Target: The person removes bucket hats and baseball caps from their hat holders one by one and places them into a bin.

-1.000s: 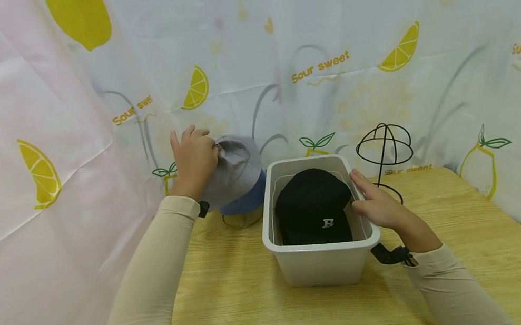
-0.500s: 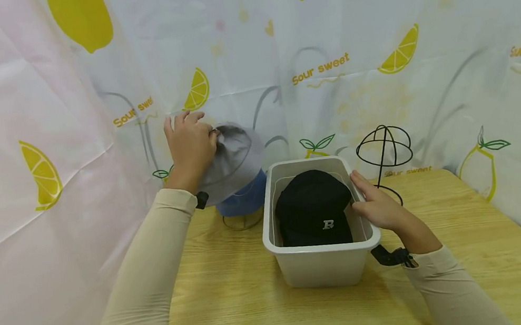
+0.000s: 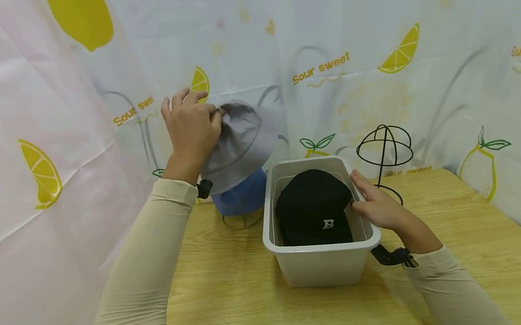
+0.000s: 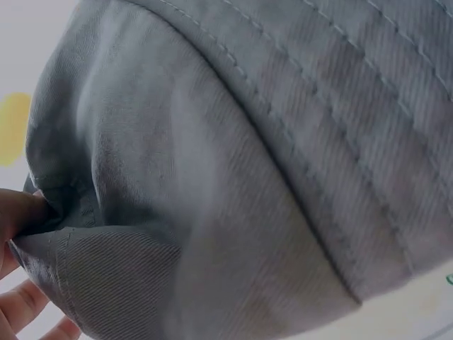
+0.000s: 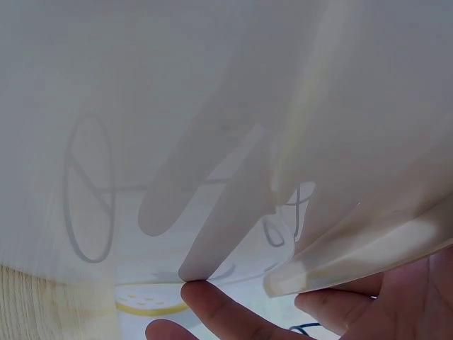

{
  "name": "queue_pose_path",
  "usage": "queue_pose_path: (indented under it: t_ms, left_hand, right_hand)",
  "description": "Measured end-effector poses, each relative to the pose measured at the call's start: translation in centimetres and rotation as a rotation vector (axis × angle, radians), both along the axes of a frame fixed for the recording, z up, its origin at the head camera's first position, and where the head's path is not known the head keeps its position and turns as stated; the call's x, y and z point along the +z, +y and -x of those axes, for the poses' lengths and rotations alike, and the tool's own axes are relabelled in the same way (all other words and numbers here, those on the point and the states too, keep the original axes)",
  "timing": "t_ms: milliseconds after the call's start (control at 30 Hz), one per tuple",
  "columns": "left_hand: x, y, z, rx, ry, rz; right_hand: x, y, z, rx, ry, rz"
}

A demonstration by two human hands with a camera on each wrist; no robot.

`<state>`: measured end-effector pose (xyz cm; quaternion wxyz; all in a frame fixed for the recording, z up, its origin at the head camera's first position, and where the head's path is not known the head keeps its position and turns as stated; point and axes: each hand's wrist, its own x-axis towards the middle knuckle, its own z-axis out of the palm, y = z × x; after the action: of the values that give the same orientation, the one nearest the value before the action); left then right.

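My left hand [image 3: 190, 130] pinches the crown of a grey bucket hat [image 3: 244, 143], bunching its cloth between thumb and fingers. In the left wrist view the hat [image 4: 212, 170] fills most of the picture, its stitched brim at upper right. Below it a blue hat [image 3: 240, 195] sits on a wire stand [image 3: 243, 221], partly covered by the grey brim. My right hand [image 3: 379, 203] grips the right rim of a white plastic bin [image 3: 324, 267]; in the right wrist view its fingers [image 5: 219, 312] lie along the outer wall. Inside the bin lies a black cap [image 3: 312, 204] with a letter badge.
A black wire hat stand [image 3: 385, 152] without a hat stands behind the right hand. Everything rests on a wooden table [image 3: 237, 302]. A white curtain [image 3: 330, 102] printed with lemons hangs along the back and left.
My left hand has raised the grey bucket hat and carried it slightly right, so more of the blue hat shows below. The right hand and bin have stayed in place.
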<state>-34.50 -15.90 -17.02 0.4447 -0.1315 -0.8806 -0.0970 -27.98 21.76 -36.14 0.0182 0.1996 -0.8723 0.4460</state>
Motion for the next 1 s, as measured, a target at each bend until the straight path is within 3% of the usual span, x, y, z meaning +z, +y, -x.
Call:
queue_pose_path:
  t_ms: [600,1000]
  left_hand:
    - [0.9,3.0,-1.3,-0.208,-0.027,-0.217]
    - [-0.4,5.0,-1.2,-0.404,-0.123,-0.369]
  right_hand:
    - [0.0,-0.2,0.0,0.006,0.018,0.004]
    - [-0.3,-0.2,0.1,0.003,0.011,-0.011]
